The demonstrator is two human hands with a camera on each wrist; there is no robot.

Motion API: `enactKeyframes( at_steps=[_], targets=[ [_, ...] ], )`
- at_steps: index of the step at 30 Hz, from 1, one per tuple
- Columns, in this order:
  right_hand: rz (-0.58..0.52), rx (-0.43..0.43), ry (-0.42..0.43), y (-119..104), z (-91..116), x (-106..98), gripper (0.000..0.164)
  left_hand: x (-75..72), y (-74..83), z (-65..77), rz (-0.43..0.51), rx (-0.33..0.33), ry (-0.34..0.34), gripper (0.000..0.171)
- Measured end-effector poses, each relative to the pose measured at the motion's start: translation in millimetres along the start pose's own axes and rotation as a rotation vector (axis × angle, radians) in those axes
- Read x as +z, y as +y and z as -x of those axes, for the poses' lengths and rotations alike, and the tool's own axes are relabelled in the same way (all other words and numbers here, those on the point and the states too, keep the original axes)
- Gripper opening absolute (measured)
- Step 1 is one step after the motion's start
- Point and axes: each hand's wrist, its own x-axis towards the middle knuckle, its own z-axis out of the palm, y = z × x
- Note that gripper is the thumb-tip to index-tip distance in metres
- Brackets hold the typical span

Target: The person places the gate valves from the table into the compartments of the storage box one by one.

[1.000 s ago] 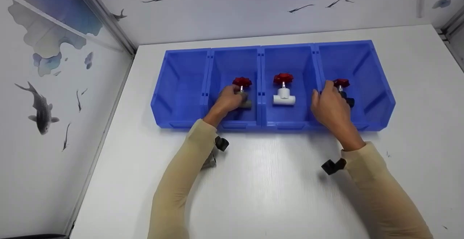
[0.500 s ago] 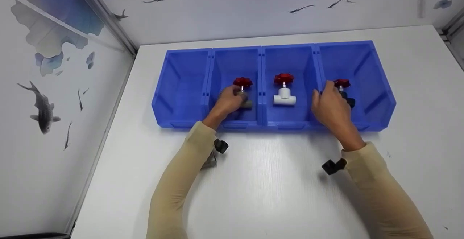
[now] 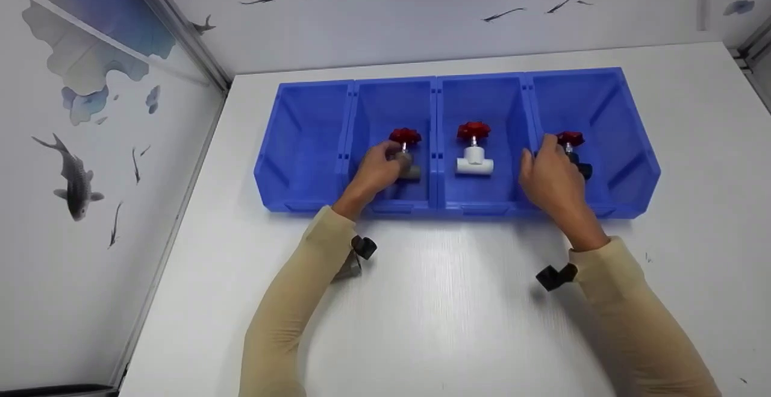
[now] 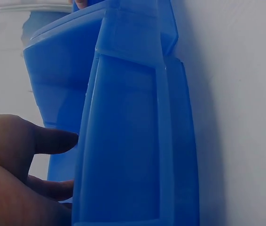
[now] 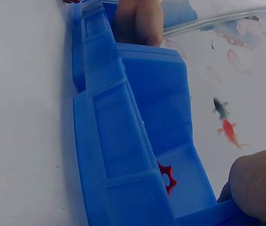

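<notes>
1. Row of four blue bins: side by side on the white table, low front edges toward the person.
2. Left hand: reaches into the second bin from the left. Index finger and thumb are curled round the neck of the grey valve — the left wrist view hides the fingertips behind the bin front.
3. Grey valve: inside the second bin, red handwheel toward the far side, pipe body nearer the person and partly covered by the hand.
4. Right hand: at the divider between the third and fourth bins, thumb on the third-bin side. The back of the hand covers the fingers — whether they grip anything cannot be told.
5. Black valve: inside the fourth bin, just beside the right hand, which partly hides it. Its dark red handwheel and one pipe end show.
6. White valve: inside the third bin, between the two hands and apart from both; red handwheel toward the far side, pipe body lying crosswise.
7. Surroundings: beige sleeves on both arms, a black device at each wrist; beyond the table, a pale wall printed with fish.
</notes>
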Motion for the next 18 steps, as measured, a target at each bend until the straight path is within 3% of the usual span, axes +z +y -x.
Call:
enactKeyframes(
  at_steps=[18],
  targets=[
    [-0.004, -0.004, -0.024, 0, 0, -1, 0.051, -4.1, 7.6, 22.3, 0.028, 0.047, 0.045, 0.044]
  ],
)
